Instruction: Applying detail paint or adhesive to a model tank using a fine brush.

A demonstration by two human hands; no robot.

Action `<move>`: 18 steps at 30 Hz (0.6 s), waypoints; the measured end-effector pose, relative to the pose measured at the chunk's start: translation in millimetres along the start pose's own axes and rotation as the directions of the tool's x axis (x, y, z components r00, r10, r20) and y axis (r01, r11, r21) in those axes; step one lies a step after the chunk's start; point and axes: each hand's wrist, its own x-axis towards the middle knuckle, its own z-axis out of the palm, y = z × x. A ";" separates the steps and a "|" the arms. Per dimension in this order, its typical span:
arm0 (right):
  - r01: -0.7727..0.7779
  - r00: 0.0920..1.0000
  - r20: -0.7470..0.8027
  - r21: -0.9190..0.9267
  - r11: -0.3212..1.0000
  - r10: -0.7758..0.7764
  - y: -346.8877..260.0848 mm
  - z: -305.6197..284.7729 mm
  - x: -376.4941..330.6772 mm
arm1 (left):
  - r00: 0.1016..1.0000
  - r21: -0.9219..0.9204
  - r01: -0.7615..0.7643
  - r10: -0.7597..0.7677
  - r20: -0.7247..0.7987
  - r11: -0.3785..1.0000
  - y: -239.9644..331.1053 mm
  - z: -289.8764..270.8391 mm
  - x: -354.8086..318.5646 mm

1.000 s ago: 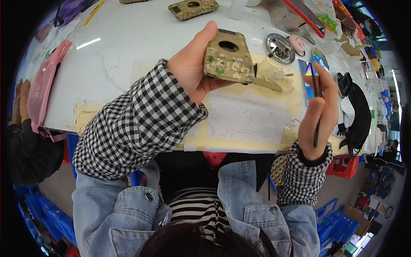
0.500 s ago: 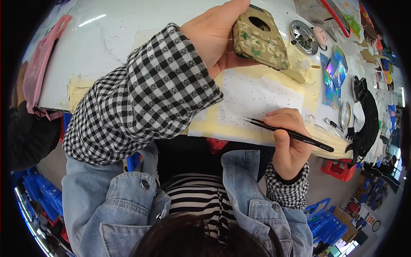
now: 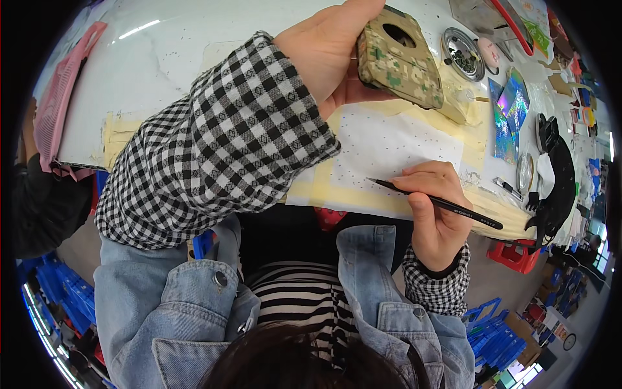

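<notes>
One camouflage hull (image 3: 402, 68) is gripped in the left hand (image 3: 324, 55); the right hand (image 3: 437, 230) pinches black tweezers (image 3: 468, 214) over speckled paper (image 3: 395, 139).

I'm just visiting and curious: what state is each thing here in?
Camouflage model tank hull, held tilted, round hole uncovered
Left hand, gripping the hull
White paper sheet, lying flat, dark-speckled
Black tweezers, tips close together over the paper
Right hand, gripping the tweezers
Round metal dish, uncovered, holding small dark pieces
Iridescent foil sheets, lying overlapped
</notes>
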 end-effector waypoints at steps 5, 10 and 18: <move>-0.010 1.000 -0.014 -0.014 1.000 0.010 -0.5 0.3 0.4 | 1.000 -0.007 0.025 -0.025 -0.006 1.000 0.9 -0.5 1.5; -0.001 1.000 -0.007 -0.004 1.000 0.001 -0.1 0.7 0.5 | 1.000 0.006 0.017 -0.017 -0.007 1.000 1.3 1.3 0.1; -0.014 1.000 -0.013 0.011 1.000 0.014 -0.6 0.6 0.1 | 0.999 0.014 -0.010 0.009 0.038 1.000 0.2 -1.1 0.7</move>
